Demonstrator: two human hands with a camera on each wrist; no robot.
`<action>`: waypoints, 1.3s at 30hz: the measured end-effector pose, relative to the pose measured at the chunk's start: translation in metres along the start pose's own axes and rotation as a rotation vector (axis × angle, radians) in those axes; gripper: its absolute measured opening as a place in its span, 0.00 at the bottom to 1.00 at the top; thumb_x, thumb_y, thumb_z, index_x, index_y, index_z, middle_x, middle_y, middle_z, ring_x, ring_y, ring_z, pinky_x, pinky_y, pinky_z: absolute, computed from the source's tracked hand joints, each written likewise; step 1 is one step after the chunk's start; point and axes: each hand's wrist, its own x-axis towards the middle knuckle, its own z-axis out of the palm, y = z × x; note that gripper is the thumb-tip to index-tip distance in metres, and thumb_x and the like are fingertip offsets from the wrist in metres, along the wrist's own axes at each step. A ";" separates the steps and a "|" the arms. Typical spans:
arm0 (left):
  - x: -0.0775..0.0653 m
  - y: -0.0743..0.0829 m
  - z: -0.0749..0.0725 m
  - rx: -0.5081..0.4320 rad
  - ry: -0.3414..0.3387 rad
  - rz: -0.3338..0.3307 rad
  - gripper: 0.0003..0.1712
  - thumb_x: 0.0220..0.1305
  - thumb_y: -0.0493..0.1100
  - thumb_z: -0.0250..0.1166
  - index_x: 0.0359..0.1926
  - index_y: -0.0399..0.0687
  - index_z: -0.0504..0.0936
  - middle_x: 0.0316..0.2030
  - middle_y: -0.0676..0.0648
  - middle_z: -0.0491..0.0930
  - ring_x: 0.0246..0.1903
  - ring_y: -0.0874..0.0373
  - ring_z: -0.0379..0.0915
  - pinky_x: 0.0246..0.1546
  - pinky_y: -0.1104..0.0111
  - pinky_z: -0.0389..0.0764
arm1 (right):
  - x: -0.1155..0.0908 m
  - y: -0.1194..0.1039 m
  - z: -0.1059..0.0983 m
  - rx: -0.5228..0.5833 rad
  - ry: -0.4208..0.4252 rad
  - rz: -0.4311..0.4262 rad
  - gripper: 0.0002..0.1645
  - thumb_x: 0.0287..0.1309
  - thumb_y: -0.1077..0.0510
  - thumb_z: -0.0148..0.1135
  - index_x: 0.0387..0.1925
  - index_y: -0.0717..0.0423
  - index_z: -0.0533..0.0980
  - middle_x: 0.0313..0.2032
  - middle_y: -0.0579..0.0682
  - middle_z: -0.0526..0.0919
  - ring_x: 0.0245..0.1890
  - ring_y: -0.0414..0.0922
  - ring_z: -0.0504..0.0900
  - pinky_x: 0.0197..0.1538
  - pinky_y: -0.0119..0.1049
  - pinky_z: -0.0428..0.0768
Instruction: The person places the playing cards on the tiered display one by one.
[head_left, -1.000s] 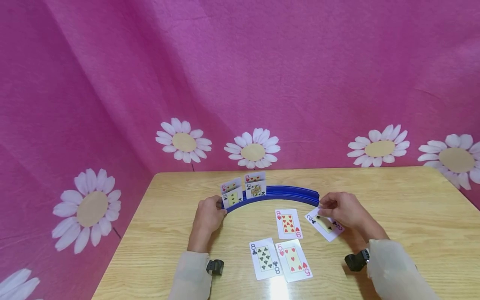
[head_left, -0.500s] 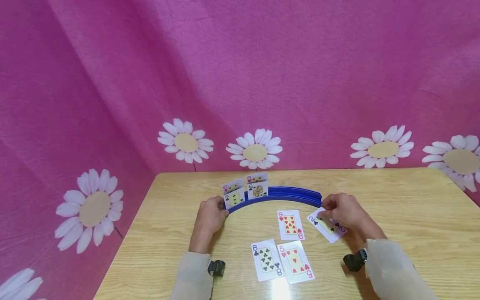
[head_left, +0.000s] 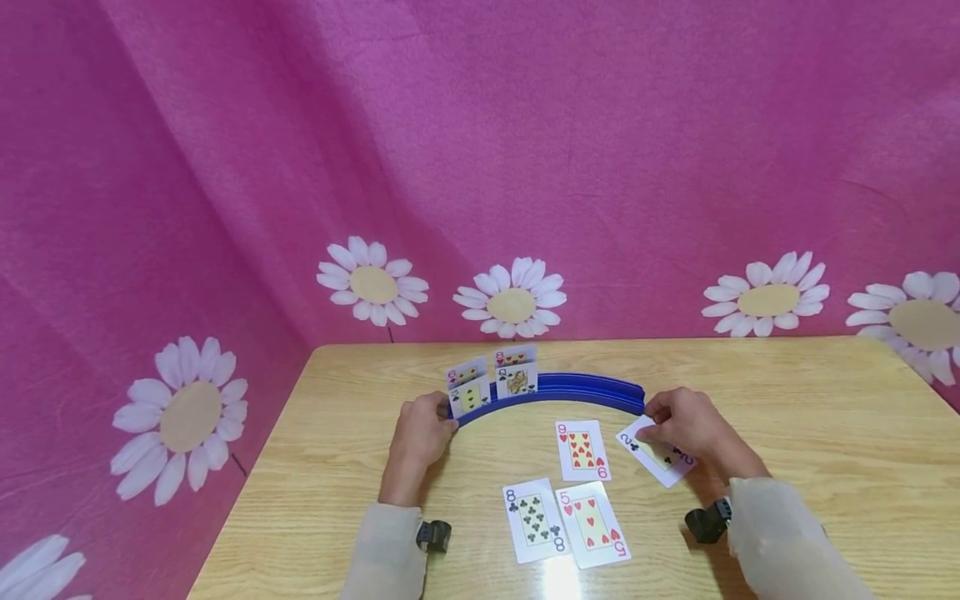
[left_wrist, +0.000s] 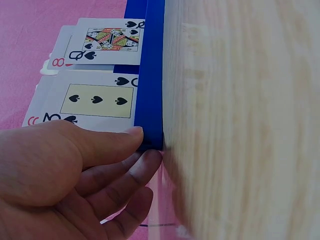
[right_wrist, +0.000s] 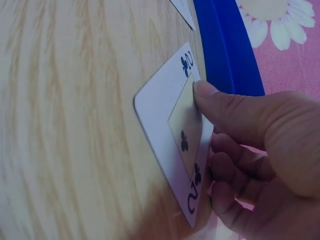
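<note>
A curved blue card holder [head_left: 577, 386] stands on the table. My left hand [head_left: 422, 427] grips its left end, thumb [left_wrist: 112, 145] on the front face and fingers bent at the end. At that end a spade card with three pips [left_wrist: 95, 100] stands before a red six [head_left: 467, 372]. Beside them the queen of spades [left_wrist: 111, 41] stands before a red eight [head_left: 515, 357]. At the holder's right end my right hand [head_left: 693, 423] pinches the two of clubs [right_wrist: 162, 107], thumb on its face. The card is tilted; the fingers behind it are partly hidden.
Face up on the table [head_left: 300, 517] lie the nine of hearts [head_left: 582, 451], eight of clubs [head_left: 534, 520] and five of hearts [head_left: 592, 525]. The last two touch or nearly touch. A pink cloth with daisies [head_left: 510, 305] hangs behind the table's far edge.
My right thumb has slid slightly farther over the two of clubs, covering a pip. The head view has shifted a little. My left hand keeps its grip on the card holder.
</note>
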 end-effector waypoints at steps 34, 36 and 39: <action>-0.001 0.003 -0.001 0.027 -0.008 0.013 0.18 0.62 0.32 0.68 0.53 0.32 0.81 0.41 0.41 0.83 0.41 0.52 0.77 0.49 0.57 0.79 | -0.008 -0.004 -0.006 0.055 0.017 -0.060 0.12 0.52 0.66 0.75 0.36 0.58 0.79 0.32 0.50 0.77 0.34 0.48 0.73 0.36 0.41 0.73; -0.001 0.002 0.000 0.025 -0.010 0.007 0.18 0.62 0.32 0.68 0.53 0.32 0.81 0.41 0.41 0.83 0.41 0.52 0.77 0.49 0.57 0.79 | -0.009 -0.005 -0.007 0.062 0.012 -0.068 0.11 0.52 0.66 0.74 0.36 0.58 0.79 0.32 0.50 0.77 0.34 0.48 0.73 0.37 0.41 0.74; -0.001 0.002 0.000 0.022 -0.010 0.003 0.18 0.63 0.32 0.68 0.54 0.33 0.81 0.41 0.41 0.83 0.41 0.52 0.77 0.49 0.56 0.79 | -0.010 -0.006 -0.010 0.074 0.002 -0.071 0.11 0.53 0.66 0.74 0.37 0.58 0.80 0.32 0.50 0.77 0.35 0.49 0.73 0.38 0.41 0.75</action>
